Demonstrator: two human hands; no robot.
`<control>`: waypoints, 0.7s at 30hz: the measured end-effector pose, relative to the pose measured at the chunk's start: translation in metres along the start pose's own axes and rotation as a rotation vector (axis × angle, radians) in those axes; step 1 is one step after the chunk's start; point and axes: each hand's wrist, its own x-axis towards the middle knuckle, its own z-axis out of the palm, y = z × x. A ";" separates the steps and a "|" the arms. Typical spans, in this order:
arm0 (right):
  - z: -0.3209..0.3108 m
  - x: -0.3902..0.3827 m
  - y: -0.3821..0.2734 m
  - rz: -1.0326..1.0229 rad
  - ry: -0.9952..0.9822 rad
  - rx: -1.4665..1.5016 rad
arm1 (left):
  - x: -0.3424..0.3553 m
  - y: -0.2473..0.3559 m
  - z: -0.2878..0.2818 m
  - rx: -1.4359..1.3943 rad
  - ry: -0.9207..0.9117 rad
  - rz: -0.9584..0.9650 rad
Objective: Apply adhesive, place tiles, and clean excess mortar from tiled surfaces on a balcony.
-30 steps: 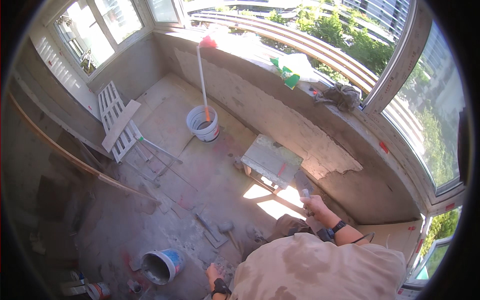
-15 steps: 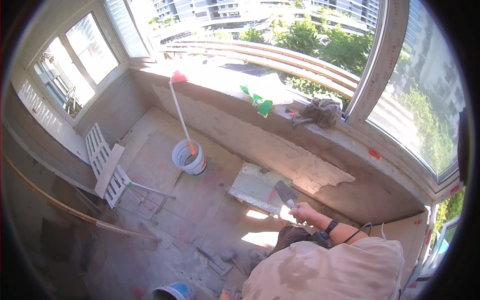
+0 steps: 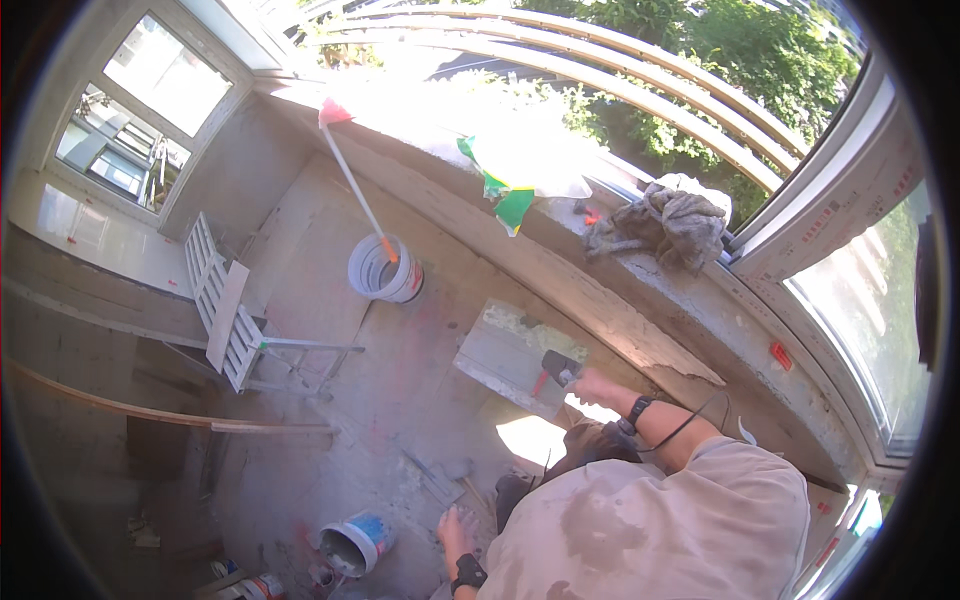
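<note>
My right hand (image 3: 590, 385) is closed round the handle of a small trowel (image 3: 555, 365), its dark blade over a dusty grey bench (image 3: 497, 352) with a red mark. My left hand (image 3: 455, 530) hangs low, fingers loosely apart and dusty, nothing clear in it. Beside it stands a white-and-blue bucket (image 3: 368, 533), with a flat float (image 3: 435, 480) and a mallet-like tool (image 3: 465, 480) lying farther forward on the floor (image 3: 400, 385).
A white bucket (image 3: 365, 270) holds a long pole. Slatted white steps (image 3: 215, 300) stand left near a curved wooden strip (image 3: 120, 398). The window ledge (image 3: 665, 300) carries a crumpled grey cloth (image 3: 660, 225) and green-white packaging (image 3: 513, 210).
My right hand has raised the trowel forward and left, from beside the bench to over it. The view has shifted, so objects sit differently in the picture.
</note>
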 end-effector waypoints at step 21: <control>0.003 0.162 0.015 -0.090 0.056 -0.698 | 0.002 -0.127 -0.022 -0.055 0.115 -0.223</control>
